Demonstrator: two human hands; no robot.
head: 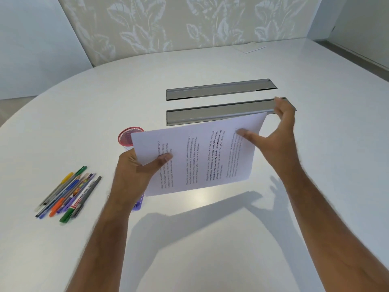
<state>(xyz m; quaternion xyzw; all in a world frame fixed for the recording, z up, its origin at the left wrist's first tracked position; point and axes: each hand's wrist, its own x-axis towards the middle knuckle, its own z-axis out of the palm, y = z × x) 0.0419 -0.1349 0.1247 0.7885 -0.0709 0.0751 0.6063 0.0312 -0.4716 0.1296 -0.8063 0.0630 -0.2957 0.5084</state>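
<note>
A printed sheet of white paper (202, 157) is held above the white table (315, 186), its text running sideways. My left hand (136, 175) grips its near left corner, thumb on top and fingers underneath. My right hand (277, 135) is at the sheet's far right edge; its thumb lies on the page and its other fingers are spread and raised beyond the edge. Whether that hand holds the sheet or only touches it is unclear.
A bundle of several coloured pens and markers (69, 194) lies at the left. A red mesh cup (129, 135) stands behind the sheet. Something purple (139, 204) peeks out under my left wrist. Two grey cable slots (219, 90) sit in the tabletop. A white paper (252, 47) lies far back.
</note>
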